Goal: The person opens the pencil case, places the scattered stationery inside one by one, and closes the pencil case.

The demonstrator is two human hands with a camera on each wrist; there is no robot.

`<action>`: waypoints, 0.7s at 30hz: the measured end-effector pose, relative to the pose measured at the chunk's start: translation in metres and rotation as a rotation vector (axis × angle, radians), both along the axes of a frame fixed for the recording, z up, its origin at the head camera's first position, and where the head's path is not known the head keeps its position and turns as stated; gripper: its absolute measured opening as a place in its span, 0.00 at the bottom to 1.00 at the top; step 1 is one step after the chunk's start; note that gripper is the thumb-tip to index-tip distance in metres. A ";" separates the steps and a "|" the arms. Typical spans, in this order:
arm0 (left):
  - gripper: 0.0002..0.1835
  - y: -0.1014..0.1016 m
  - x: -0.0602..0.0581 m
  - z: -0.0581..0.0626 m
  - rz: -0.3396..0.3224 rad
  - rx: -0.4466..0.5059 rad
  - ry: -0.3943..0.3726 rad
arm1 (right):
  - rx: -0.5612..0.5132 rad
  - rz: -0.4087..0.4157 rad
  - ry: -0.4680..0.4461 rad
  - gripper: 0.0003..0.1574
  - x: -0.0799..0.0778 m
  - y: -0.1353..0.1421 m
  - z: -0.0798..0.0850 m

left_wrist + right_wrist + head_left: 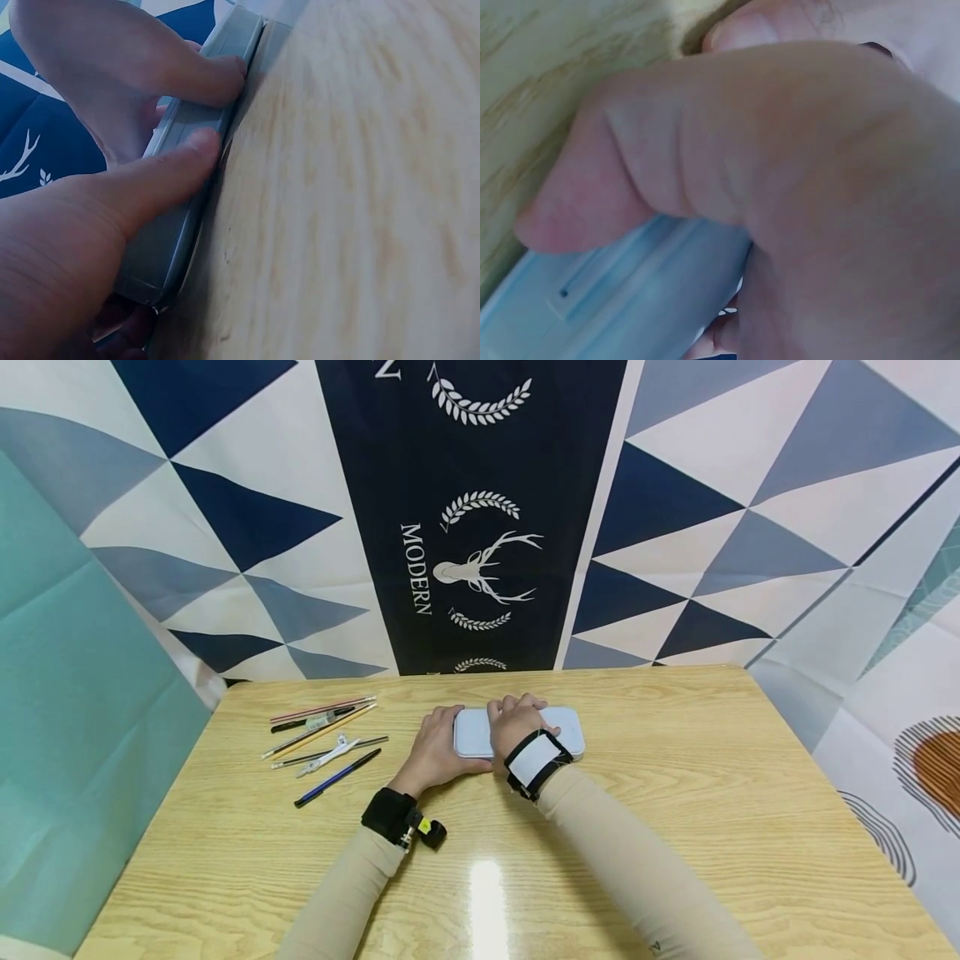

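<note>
A pale blue pencil case [562,731] lies lengthwise on the table, its lid down. My left hand [437,749] grips its left end, with the thumb along the near side and the fingers round the far side. Over the middle of the case, my right hand [515,727] grips it from above, fingers across the far edge. In the left wrist view both thumbs press on the near side of the case [161,251]. The right wrist view shows the right thumb [592,195] bent over the case's edge; the inside of the case is hidden.
Left of the case lie a blue pen [337,778], a white compass [327,757], a black pen [288,725], a yellow pencil [330,732] and several other pencils. The wooden table [675,793] meets a patterned cloth [480,635] at its back edge.
</note>
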State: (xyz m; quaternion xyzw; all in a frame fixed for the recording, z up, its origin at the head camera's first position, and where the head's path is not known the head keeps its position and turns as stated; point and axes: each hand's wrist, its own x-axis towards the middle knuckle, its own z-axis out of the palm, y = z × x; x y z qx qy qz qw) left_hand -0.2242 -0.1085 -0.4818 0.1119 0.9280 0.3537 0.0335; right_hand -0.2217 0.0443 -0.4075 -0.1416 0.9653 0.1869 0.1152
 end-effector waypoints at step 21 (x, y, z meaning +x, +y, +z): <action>0.57 0.006 0.003 0.001 0.018 -0.052 0.038 | -0.049 -0.031 0.020 0.57 -0.001 0.001 -0.018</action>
